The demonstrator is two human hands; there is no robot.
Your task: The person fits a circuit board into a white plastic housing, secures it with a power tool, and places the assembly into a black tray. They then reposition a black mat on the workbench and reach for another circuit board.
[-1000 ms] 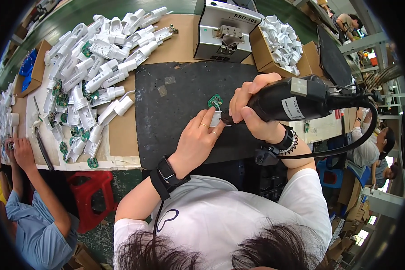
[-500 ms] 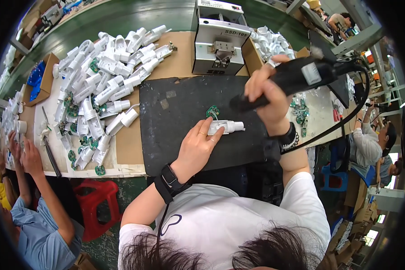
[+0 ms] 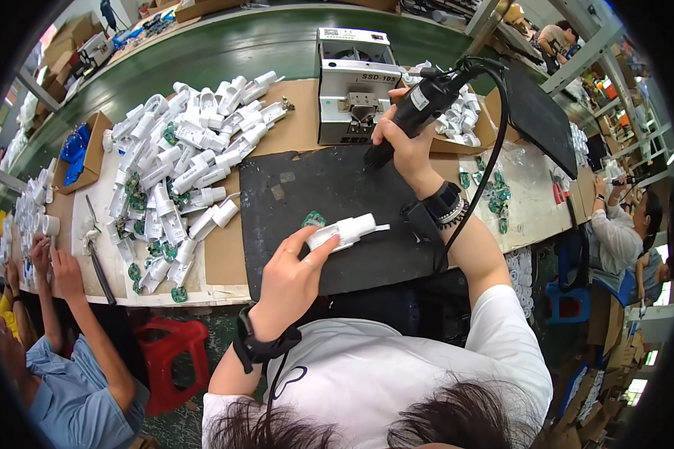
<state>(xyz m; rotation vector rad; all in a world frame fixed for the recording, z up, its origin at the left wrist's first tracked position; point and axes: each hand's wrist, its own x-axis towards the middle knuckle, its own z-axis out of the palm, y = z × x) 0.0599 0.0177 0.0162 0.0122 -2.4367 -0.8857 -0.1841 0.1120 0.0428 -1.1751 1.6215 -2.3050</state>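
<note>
My left hand (image 3: 286, 283) grips a white plastic housing (image 3: 354, 229) between thumb and fingers, over the black mat (image 3: 386, 269). Beside the fingertips, a green circuit board (image 3: 314, 218) sits at the near end of that housing. My right hand (image 3: 412, 152) is wrapped round a black corded electric screwdriver (image 3: 419, 108). It slants down to the left, its lower end at the far part of the mat, just in front of the boxy screw feeder (image 3: 344, 78). The bit itself is too small to make out.
A heap of white housings (image 3: 195, 142) with green boards covers the left of the table. Cartons hold blue parts (image 3: 75, 153) and white parts (image 3: 460, 120). More boards (image 3: 499, 191) lie at right. The screwdriver's cable (image 3: 494, 150) loops past my right arm. A co-worker's hands (image 3: 60, 266) are at far left.
My right hand has carried the screwdriver left toward the screw feeder. My left hand has shifted left and nearer, with the housing now tilted in its grip. The whole view has shifted slightly.
</note>
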